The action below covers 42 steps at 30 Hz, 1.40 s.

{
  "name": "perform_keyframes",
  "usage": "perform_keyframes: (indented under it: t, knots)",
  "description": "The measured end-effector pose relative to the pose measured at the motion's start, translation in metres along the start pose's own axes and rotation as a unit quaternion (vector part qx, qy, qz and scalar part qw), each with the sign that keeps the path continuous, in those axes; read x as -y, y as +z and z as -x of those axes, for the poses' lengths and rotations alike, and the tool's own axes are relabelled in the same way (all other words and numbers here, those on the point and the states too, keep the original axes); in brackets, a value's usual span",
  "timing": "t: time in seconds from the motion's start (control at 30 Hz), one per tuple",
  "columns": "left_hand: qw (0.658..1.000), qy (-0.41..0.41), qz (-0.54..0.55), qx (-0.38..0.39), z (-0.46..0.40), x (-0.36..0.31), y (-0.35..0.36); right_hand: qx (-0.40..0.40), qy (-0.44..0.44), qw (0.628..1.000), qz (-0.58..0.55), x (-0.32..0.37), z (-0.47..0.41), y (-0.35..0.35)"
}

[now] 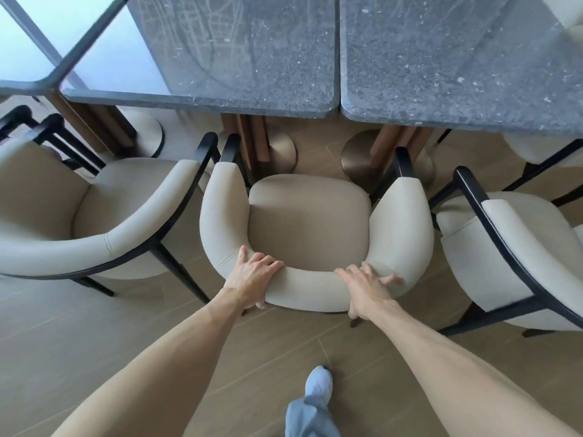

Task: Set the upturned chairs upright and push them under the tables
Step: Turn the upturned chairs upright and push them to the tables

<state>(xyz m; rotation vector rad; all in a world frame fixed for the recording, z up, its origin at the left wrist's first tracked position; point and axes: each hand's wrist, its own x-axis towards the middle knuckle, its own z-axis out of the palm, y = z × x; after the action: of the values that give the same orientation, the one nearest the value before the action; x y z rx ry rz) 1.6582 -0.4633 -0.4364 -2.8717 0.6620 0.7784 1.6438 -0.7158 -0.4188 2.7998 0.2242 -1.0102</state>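
A cream padded chair (310,222) with a black frame stands upright in front of me, its seat facing the dark speckled stone tables (239,52). Its front edge is just short of the table edge, near the seam between two tabletops. My left hand (252,275) grips the left part of the curved backrest. My right hand (366,285) lies over the right part of the same backrest, fingers spread across the padding.
A matching upright chair (94,216) stands close on the left and another (517,253) close on the right. Wooden table pedestals with round metal bases (280,156) stand under the tables. My foot in a light shoe (318,386) is on the wood-look floor.
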Motion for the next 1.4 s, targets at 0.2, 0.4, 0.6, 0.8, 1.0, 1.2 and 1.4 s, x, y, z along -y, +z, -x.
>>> perform_keyframes:
  t: [0.2,0.4,0.6,0.8,1.0,1.2,1.4]
  knots:
    - [0.999,-0.018,-0.012,-0.038,0.0,-0.003,0.008,-0.03,-0.01,0.999,0.008,0.001,0.003,0.003]
    - [0.998,-0.02,0.0,-0.062,-0.002,0.003,0.017,-0.033,-0.017,0.999,0.008,0.001,-0.003,0.005]
    - [0.998,-0.019,0.019,-0.054,-0.02,0.0,-0.001,-0.039,-0.011,0.999,0.0,-0.016,-0.021,-0.01]
    - [0.999,-0.018,0.007,-0.05,-0.027,-0.001,-0.002,-0.045,-0.007,0.999,0.008,-0.018,-0.03,-0.01]
    - [0.986,-0.007,0.162,-0.037,-0.018,-0.001,-0.019,-0.007,-0.051,0.996,-0.073,-0.023,-0.021,-0.017]
    - [0.716,-0.062,0.667,-0.197,0.014,-0.033,-0.088,-0.167,-0.043,0.832,-0.527,-0.02,0.031,-0.063]
    - [0.597,0.026,0.736,-0.32,0.085,-0.086,-0.165,-0.323,-0.08,0.587,-0.738,-0.03,0.157,-0.098]
